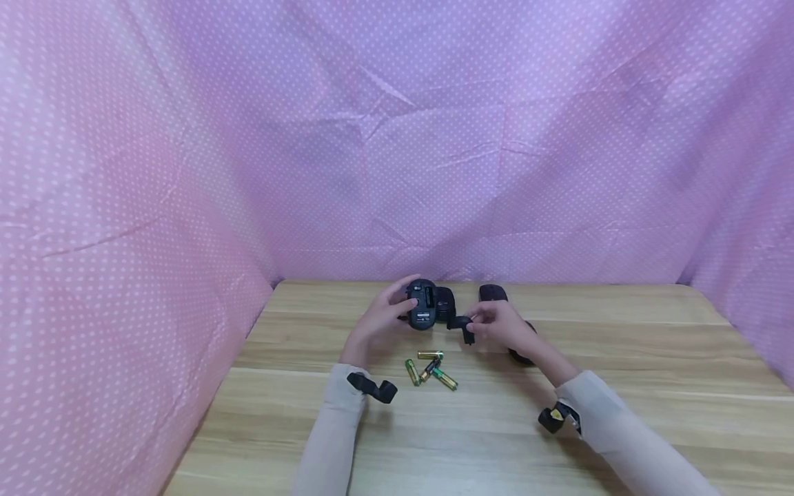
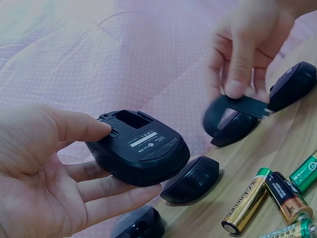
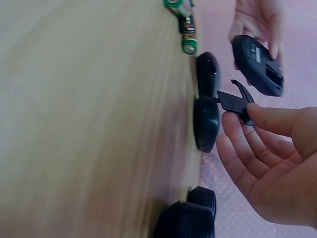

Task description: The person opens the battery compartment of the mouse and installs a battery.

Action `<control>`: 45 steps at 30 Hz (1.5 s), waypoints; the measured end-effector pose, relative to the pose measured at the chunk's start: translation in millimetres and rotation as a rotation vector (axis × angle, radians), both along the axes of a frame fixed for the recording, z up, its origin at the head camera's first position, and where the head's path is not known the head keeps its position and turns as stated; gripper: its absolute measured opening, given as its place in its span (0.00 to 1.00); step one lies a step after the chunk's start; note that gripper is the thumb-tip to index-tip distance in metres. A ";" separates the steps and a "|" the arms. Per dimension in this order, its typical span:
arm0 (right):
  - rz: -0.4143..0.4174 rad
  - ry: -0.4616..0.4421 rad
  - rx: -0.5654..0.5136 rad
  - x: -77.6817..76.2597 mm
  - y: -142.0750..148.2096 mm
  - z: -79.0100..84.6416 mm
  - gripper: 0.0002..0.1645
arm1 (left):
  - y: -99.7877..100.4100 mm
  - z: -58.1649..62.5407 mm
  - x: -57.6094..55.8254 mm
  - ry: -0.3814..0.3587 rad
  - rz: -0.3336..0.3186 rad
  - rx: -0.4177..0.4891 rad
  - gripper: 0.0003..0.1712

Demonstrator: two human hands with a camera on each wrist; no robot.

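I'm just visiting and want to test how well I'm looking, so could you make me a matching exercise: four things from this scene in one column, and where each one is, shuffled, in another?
Things
1. the mouse with the open slot
2. the thin black piece
3. the dotted cloth
4. the batteries

Places
A. hanging behind the wooden table
B. between the thumb and fingers of the right hand
C. lying close together on the wooden table
D. gripped in the left hand

Pairs: 1-D, 2-B, 3-A, 4-C
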State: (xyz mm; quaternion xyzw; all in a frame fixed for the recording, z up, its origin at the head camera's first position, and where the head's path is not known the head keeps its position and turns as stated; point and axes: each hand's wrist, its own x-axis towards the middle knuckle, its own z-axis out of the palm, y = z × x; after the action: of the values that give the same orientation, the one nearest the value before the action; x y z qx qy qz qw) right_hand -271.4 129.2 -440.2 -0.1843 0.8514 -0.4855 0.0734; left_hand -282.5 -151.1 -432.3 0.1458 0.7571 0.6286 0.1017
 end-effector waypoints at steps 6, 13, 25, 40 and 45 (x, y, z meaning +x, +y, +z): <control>0.038 -0.013 0.064 2.5 1.6 -7.1 0.10 | 0.5 0.0 -1.0 -0.013 0.010 0.007 0.33; 0.092 -0.048 0.065 5.0 2.7 -11.4 0.12 | 3.4 -1.0 -1.7 -0.026 0.012 0.010 0.32; 0.105 -0.024 0.113 6.2 1.0 -19.6 0.14 | 6.7 -3.4 -3.3 -0.004 -0.006 0.028 0.32; 0.049 0.047 0.235 11.1 -7.0 -16.4 0.11 | 13.2 -6.7 -16.9 -0.057 0.033 0.111 0.32; 0.028 0.034 0.259 11.5 -8.6 -15.2 0.11 | 10.4 -9.9 -19.6 -0.033 0.007 0.095 0.33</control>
State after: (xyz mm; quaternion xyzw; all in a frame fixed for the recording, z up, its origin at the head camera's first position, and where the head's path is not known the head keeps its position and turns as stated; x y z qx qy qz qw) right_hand -259.9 120.6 -455.4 -0.1935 0.9054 -0.3674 0.0888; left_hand -302.2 -140.7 -442.2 0.1374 0.7251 0.6666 0.1047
